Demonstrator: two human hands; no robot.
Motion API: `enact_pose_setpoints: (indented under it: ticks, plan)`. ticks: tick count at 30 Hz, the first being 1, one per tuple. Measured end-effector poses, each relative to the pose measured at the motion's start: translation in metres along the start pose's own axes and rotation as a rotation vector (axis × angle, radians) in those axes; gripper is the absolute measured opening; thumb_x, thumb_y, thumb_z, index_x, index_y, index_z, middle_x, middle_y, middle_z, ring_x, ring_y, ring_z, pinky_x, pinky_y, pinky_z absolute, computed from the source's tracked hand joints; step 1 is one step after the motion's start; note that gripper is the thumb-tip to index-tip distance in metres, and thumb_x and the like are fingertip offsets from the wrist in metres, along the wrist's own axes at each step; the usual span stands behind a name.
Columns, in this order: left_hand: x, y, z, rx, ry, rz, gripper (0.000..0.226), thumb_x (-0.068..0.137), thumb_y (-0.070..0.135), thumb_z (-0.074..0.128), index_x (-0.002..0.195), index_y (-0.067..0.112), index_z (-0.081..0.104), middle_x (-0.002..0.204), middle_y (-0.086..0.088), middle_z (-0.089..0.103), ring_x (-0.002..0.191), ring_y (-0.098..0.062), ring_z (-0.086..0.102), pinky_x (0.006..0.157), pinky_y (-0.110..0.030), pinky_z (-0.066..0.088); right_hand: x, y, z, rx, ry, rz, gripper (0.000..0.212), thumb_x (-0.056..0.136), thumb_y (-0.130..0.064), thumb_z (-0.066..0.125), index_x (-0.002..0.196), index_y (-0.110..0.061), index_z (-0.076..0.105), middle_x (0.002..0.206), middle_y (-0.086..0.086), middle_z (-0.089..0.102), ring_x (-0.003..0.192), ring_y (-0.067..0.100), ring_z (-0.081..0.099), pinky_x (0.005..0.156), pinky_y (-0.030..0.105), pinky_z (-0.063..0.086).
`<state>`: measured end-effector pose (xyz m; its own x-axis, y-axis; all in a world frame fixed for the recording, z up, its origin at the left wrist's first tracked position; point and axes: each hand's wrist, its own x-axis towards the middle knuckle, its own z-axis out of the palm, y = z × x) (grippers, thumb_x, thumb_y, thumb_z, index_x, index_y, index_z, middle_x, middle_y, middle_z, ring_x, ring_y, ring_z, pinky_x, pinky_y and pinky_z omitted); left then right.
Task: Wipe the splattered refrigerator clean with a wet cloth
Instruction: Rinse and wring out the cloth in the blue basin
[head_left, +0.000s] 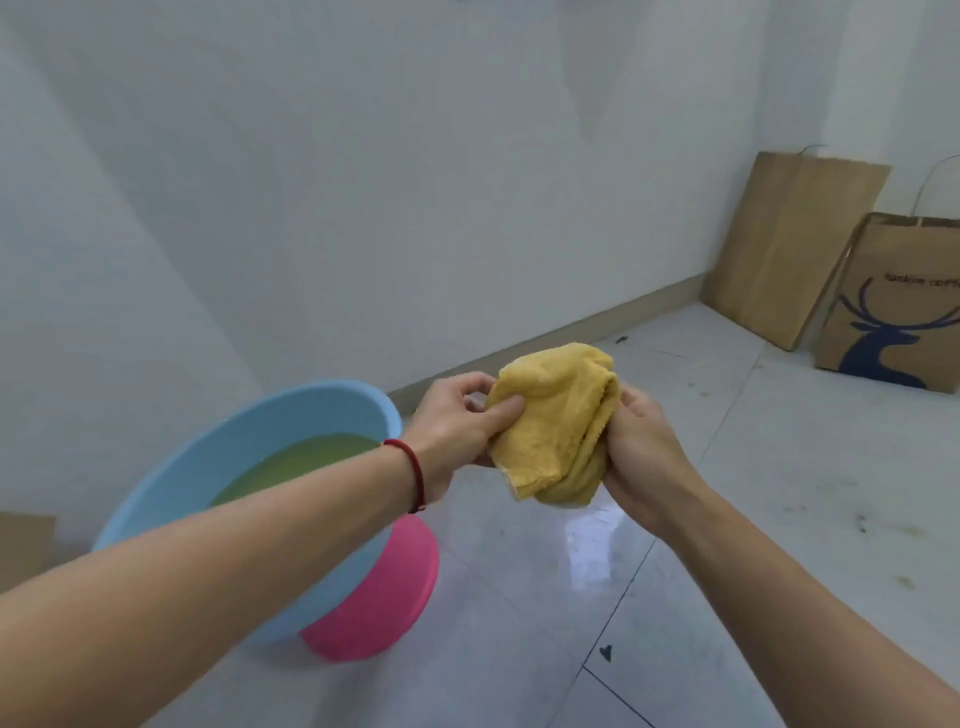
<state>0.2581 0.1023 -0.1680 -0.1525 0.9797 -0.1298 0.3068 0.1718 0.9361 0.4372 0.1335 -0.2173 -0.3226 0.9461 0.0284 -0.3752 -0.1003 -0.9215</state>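
Two hands hold a yellow cloth up in the air, above the white tiled floor. The left hand pinches one side of the cloth, with the thumb on top and the fingers curled under it. The right hand grips the other side, where the cloth is bunched up thick, and its fingers wrap round the bunch. A red string bracelet sits on the left wrist. Down to the left, on the floor, is a blue basin with greenish water in it, and a pink basin peeks out from under it. Two brown paper bags lean by the wall far off to the right, and one has a blue deer on it. No refrigerator shows here, so the wiping has not started in this view. It looks like the cloth is being folded or squeezed to get it ready, just beside the water. I cannot tell how wet it is. Next, the hands likely need to make a neat pad of the cloth, not dripping, then carry it to the refrigerator and rub the splatters
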Motion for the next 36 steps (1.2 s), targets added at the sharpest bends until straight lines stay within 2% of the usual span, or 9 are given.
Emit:
enact_pose_setpoints:
  ticks: [9, 13, 17, 20, 22, 24, 27, 32, 36]
  plan:
    - [-0.004, -0.098, -0.265, 0.019, 0.506, -0.13, 0.005, 0.103, 0.02, 0.061, 0.105, 0.019, 0.065, 0.081, -0.008, 0.068, 0.063, -0.024, 0.062, 0.051, -0.028, 0.05, 0.107, 0.029, 0.23, -0.86, -0.322, -0.198, 0.028, 0.092, -0.029, 0.076, 0.12, -0.026, 0.077, 0.105, -0.002, 0.078, 0.098, 0.013, 0.073, 0.09, 0.032, 0.059]
    - [-0.028, -0.176, -0.311, 0.291, 0.55, -0.321, 0.013, 0.093, 0.022, 0.071, 0.106, 0.02, 0.07, 0.075, -0.009, 0.066, 0.058, -0.025, 0.059, 0.053, -0.028, 0.045, 0.133, 0.071, 0.289, -1.335, -0.549, -0.342, 0.028, 0.086, -0.028, 0.077, 0.114, -0.027, 0.077, 0.108, -0.003, 0.074, 0.108, 0.021, 0.064, 0.093, 0.035, 0.049]
    - [-0.022, -0.196, -0.306, 0.582, 0.434, -0.409, 0.04, 0.09, 0.005, 0.062, 0.125, 0.023, 0.061, 0.117, -0.011, 0.066, 0.095, -0.029, 0.065, 0.077, -0.034, 0.053, 0.146, 0.114, 0.295, -1.862, -0.68, -0.21, 0.031, 0.089, -0.041, 0.064, 0.12, -0.038, 0.068, 0.115, -0.007, 0.058, 0.123, 0.021, 0.052, 0.103, 0.045, 0.031]
    - [-0.015, -0.199, -0.285, 0.612, 0.1, -0.648, 0.05, 0.093, 0.007, 0.06, 0.141, 0.013, 0.046, 0.129, -0.014, 0.055, 0.099, -0.036, 0.065, 0.081, -0.044, 0.063, 0.151, 0.151, 0.296, -1.844, -0.617, 0.249, 0.064, 0.09, -0.076, 0.047, 0.143, -0.04, 0.054, 0.151, 0.011, 0.046, 0.141, 0.036, 0.041, 0.117, 0.058, 0.028]
    - [-0.011, -0.206, -0.271, 0.558, -0.028, -0.733, 0.048, 0.096, 0.025, 0.062, 0.139, 0.009, 0.046, 0.124, -0.013, 0.057, 0.094, -0.035, 0.067, 0.08, -0.043, 0.062, 0.143, 0.187, 0.306, -1.884, -0.688, 0.468, 0.096, 0.082, -0.093, 0.028, 0.163, -0.045, 0.014, 0.172, 0.018, 0.015, 0.155, 0.045, 0.022, 0.124, 0.063, 0.019]
    - [-0.005, -0.218, -0.259, 0.568, -0.054, -0.759, 0.066, 0.094, 0.03, 0.062, 0.151, 0.012, 0.034, 0.126, -0.016, 0.061, 0.099, -0.035, 0.07, 0.082, -0.042, 0.06, 0.127, 0.215, 0.314, -1.894, -0.773, 0.502, 0.1, 0.08, -0.095, 0.029, 0.163, -0.048, -0.001, 0.173, 0.019, 0.005, 0.154, 0.05, 0.019, 0.125, 0.062, 0.019]
    - [0.002, -0.234, -0.247, 0.589, -0.013, -0.832, 0.091, 0.095, 0.023, 0.065, 0.16, 0.022, 0.002, 0.132, -0.02, 0.058, 0.108, -0.034, 0.066, 0.083, -0.041, 0.054, 0.117, 0.228, 0.308, -1.851, -0.895, 0.358, 0.086, 0.089, -0.073, 0.057, 0.16, -0.048, 0.015, 0.167, 0.016, 0.013, 0.148, 0.048, 0.029, 0.119, 0.06, 0.032]
    - [0.004, -0.229, -0.236, 0.73, 0.092, -0.796, 0.051, 0.096, 0.011, 0.059, 0.146, 0.007, 0.047, 0.138, -0.017, 0.059, 0.122, -0.036, 0.061, 0.09, -0.041, 0.051, 0.126, 0.218, 0.293, -2.079, -0.713, 0.294, 0.09, 0.088, -0.063, 0.062, 0.16, -0.038, 0.015, 0.167, 0.018, 0.007, 0.152, 0.05, 0.004, 0.107, 0.084, 0.018]
    - [0.01, -0.234, -0.228, 0.064, 0.382, -0.877, 0.036, 0.09, 0.021, 0.061, 0.123, 0.008, 0.063, 0.109, -0.016, 0.071, 0.097, -0.033, 0.07, 0.086, -0.044, 0.061, 0.121, 0.226, 0.308, -1.723, -0.531, 0.462, 0.069, 0.094, -0.04, 0.056, 0.155, -0.028, 0.028, 0.156, 0.024, 0.03, 0.142, 0.047, 0.032, 0.115, 0.059, 0.034]
